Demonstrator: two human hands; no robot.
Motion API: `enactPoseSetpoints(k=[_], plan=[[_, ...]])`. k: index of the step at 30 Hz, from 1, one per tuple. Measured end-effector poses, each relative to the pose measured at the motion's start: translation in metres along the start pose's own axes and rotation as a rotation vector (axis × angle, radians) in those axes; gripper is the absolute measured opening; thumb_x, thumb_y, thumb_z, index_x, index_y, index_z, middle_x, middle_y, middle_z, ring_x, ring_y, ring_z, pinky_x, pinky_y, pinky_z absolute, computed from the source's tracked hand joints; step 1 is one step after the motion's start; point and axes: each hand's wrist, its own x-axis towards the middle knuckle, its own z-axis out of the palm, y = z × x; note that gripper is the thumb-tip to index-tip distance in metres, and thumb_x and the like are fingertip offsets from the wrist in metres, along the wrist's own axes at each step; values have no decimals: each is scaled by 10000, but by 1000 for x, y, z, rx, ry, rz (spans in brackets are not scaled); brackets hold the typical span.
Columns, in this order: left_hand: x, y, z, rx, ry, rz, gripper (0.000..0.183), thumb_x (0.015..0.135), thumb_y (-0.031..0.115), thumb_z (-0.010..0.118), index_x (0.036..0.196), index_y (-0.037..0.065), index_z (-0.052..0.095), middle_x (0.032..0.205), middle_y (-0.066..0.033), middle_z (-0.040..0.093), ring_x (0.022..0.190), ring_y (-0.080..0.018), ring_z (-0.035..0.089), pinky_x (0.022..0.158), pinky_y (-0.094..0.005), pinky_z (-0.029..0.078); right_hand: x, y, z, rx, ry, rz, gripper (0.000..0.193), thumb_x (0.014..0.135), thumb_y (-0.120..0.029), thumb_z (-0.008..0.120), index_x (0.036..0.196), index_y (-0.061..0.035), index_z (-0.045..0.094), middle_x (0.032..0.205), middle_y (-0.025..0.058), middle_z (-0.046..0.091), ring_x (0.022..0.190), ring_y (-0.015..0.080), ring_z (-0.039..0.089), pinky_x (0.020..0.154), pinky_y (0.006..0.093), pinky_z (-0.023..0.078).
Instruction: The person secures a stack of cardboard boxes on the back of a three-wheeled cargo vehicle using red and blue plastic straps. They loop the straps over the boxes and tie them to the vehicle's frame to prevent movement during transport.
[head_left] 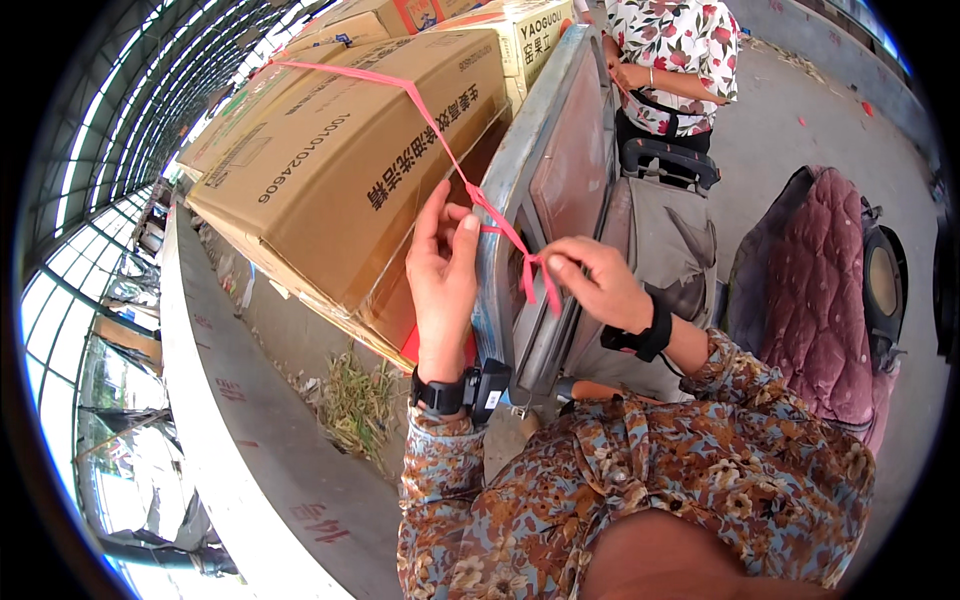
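A pink plastic strap [437, 127] runs over a large brown cardboard box [320, 150] and down to the metal edge of a cart's upright panel [490, 290]. There it is looped in a knot with short loose ends hanging. My left hand [440, 275] is beside the box, fingers bent and thumb at the strap by the panel's edge; part of its grip is hidden. Thumb and fingers of my right hand [605, 285] pinch the strap close to the knot, on the panel's other side. Both wrists wear black bands.
More cartons [515, 40] are stacked behind the box. A person in a flowered shirt [675, 50] stands beyond the panel. To the right are a grey-covered seat [665, 240] and a vehicle with a quilted maroon cover [820, 290]. A low concrete wall [240, 400] runs along the left.
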Motion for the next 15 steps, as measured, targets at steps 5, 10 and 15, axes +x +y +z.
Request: enactPoseSetpoints(k=[5,10,15], plan=[[-40,-8,-13,280,-2,199,348,899,50,604,1243,-2,594,1177,-140,598,1058,-216,595,892,-301,474,-15,4,-21,-22,31,11,287,944,-139,568,1203,-16,582,1097,95,605,968,205,563,854,305,445],[-94,-5,-20,556,28,194,407,863,12,619,1269,22,587,1344,-163,542,1185,-266,570,929,-346,492,9,-9,-11,-217,237,-291,496,913,-135,591,1369,3,451,1407,184,455,1325,335,412,1105,401,306],[-127,20,-19,449,82,180,364,850,-48,621,1209,6,606,1180,-150,617,971,-219,646,790,-305,538,50,-46,-8,-554,187,-491,475,934,-201,524,1360,-2,455,1417,168,448,1341,355,381,1127,450,255]])
